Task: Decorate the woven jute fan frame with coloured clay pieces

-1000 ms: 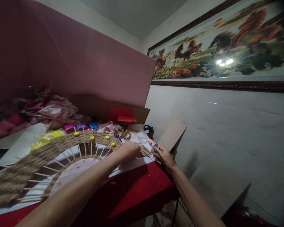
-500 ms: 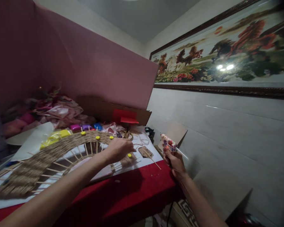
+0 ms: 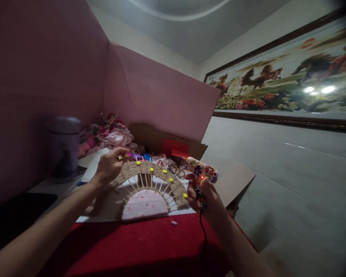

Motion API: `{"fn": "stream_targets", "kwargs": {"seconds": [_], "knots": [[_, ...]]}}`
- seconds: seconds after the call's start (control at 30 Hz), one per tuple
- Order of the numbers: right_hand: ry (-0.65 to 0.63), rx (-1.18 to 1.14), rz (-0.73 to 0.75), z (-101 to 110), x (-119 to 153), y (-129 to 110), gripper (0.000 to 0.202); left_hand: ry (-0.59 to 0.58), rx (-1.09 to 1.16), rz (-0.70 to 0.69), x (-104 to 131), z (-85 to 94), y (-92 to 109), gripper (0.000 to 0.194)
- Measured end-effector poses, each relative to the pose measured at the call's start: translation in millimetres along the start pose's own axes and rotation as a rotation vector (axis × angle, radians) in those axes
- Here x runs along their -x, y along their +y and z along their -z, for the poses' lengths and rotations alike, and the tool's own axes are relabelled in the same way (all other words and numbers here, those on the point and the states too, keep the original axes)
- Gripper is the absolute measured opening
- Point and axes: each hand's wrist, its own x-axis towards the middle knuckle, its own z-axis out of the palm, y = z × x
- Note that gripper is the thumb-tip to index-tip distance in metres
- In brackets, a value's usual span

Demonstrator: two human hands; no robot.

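My right hand point(image 3: 203, 192) is wrapped round the handle of a flower-patterned hot glue gun point(image 3: 200, 167). A small red light glows on the gun, its nozzle points left, and a black cord hangs below. My left hand point(image 3: 111, 167) is raised over the left part of a woven twine fan point(image 3: 147, 168), fingers curled in a pinch. Some yellow shows by the fingertips; whether it is held or lies behind, I cannot tell. Several yellow button-like discs point(image 3: 151, 169) sit along the fan's woven band. Thin sticks cross to a half-round pink-white centre point(image 3: 145, 204).
Red cloth point(image 3: 127, 246) covers the table front, with a small pale scrap point(image 3: 174, 222) on it. Behind the fan lie a blue packet point(image 3: 147, 156) and a pink fabric heap point(image 3: 117, 134). A purple canister point(image 3: 65, 150) stands left; a cardboard sheet point(image 3: 236, 179) leans right.
My left hand has moved from the fan's right end to its left side. The glue gun has come left, nearer the fan, in my right hand. The view has shifted left.
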Motion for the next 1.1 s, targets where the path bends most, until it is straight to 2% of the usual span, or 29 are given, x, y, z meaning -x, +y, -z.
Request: {"fn": "stream_targets", "kwargs": {"seconds": [0.17, 0.27, 0.37, 0.5, 0.6, 0.7, 0.83, 0.93, 1.1], "knots": [[-0.082, 0.276, -0.084, -40.5, -30.6, 20.4, 0.053, 0.08, -0.007, 0.07, -3.7, 16.3, -38.1, 0.024], [-0.116, 0.481, -0.118, -57.6, -47.0, 33.2, 0.053, 0.053, -0.078, 0.152, 2.9, 18.4, -50.4, 0.024], [-0.153, 0.639, -0.151, -71.4, -60.0, 37.5, 0.059, -0.006, -0.276, 0.287, 11.0, 18.8, -45.1, 0.025], [-0.158, 0.782, -0.204, -83.2, -72.4, 33.6, 0.061, -0.077, -0.481, 0.309, 11.0, 17.4, -20.1, 0.026], [-0.131, 0.81, -0.209, -85.0, -77.2, 32.2, 0.062, -0.159, -0.574, 0.319, 4.1, 13.1, -3.0, 0.027], [-0.112, 0.806, -0.203, -81.7, -79.6, 35.9, 0.061, -0.211, -0.656, 0.303, -0.1, 7.3, 4.8, 0.029], [-0.15, 0.862, -0.176, -73.9, -81.1, 46.7, 0.065, -0.231, -0.696, 0.335, 3.6, 3.3, 2.7, 0.03], [-0.16, 0.852, -0.109, -68.4, -79.4, 51.2, 0.062, -0.236, -0.622, 0.369, 7.9, 2.6, -1.7, 0.029], [-0.14, 0.912, -0.061, -59.7, -74.9, 47.0, 0.059, -0.228, -0.538, 0.305, 11.7, -2.7, -5.0, 0.027]]}}
